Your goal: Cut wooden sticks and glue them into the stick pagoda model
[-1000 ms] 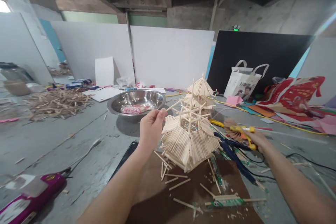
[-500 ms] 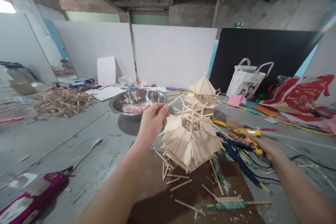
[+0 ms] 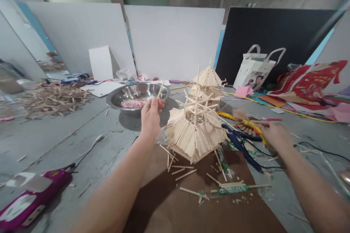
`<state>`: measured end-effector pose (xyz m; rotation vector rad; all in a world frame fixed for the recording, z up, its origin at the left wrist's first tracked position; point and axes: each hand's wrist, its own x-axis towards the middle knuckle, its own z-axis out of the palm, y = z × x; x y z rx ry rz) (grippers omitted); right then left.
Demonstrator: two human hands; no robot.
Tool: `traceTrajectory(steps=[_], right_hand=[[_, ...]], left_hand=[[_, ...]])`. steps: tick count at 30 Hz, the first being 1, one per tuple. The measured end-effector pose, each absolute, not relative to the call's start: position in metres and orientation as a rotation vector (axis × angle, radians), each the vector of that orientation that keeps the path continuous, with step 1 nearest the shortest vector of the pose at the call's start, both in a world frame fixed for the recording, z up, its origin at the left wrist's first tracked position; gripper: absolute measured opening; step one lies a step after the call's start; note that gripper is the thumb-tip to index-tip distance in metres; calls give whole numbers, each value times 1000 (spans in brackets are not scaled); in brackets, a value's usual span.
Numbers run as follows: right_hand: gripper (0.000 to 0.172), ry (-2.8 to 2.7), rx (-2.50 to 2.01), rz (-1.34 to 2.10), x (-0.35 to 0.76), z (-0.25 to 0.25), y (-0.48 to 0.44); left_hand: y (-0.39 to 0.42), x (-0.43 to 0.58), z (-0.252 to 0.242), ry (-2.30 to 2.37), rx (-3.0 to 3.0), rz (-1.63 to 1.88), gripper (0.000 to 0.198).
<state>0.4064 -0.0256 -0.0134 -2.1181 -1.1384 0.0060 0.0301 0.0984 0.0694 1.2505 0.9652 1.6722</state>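
My left hand (image 3: pixel 151 114) pinches a thin wooden stick (image 3: pixel 160 89) upright, in front of the metal basin's right side and left of the stick pagoda model (image 3: pixel 194 134). The model has a wide sloping roof of sticks, with an open frame and one tall stick above it. A second tower with a pointed roof (image 3: pixel 208 76) stands behind. My right hand (image 3: pixel 276 136) is closed on a yellow glue gun (image 3: pixel 256 128), right of the model; its fingers partly cover the gun. Under the gun lie dark blue-handled pliers (image 3: pixel 240 142) and a fan-shaped brown piece.
The metal basin (image 3: pixel 109 98) holds a pink-and-white packet. Loose sticks lie on the brown board (image 3: pixel 164 204) in front. A stick pile (image 3: pixel 57 100) is at left, with a purple power strip (image 3: pixel 35 204) nearer. A white bag (image 3: pixel 251 71) and red bag (image 3: pixel 308 83) stand at right; cables cross the floor.
My left hand has drawn back from the model's side toward the basin, and its stick has swung upright. My right hand has turned the glue gun nose-up to the left. The view has tilted down.
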Motion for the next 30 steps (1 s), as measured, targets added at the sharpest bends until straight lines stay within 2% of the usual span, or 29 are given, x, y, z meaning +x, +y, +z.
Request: traceTrajectory(steps=[2,5,8,10,11,14,18,30], right_hand=[[19,-1276,-2197,-221,381,-1,-33],[20,-1670,-2014,-196,327,6,-51],[25,-2207,-1620,-139,267,0,-74],[29,-2462,-1409,-92,237,-9,-85],[30,-2527,-1354,-84,227,-15,-88],[31,-2572,-1349,-113,216,-34,-89],[31,-2534,-1411,-181,227,-52,-84],[30,-2333,-1578,-436,277,-69,-84]], left_hand=[[103,28,71,991,1216,1685,25],[90,21,75,1014,1283,1788,27],[49,7,70,1033,1562,1867,30],[12,1,55,932,1973,1578,32],[-6,0,44,767,2238,1253,33],[-47,7,7,487,2444,877,18],[-59,27,-31,298,2796,415,19],[-31,9,-29,713,2837,247,26]])
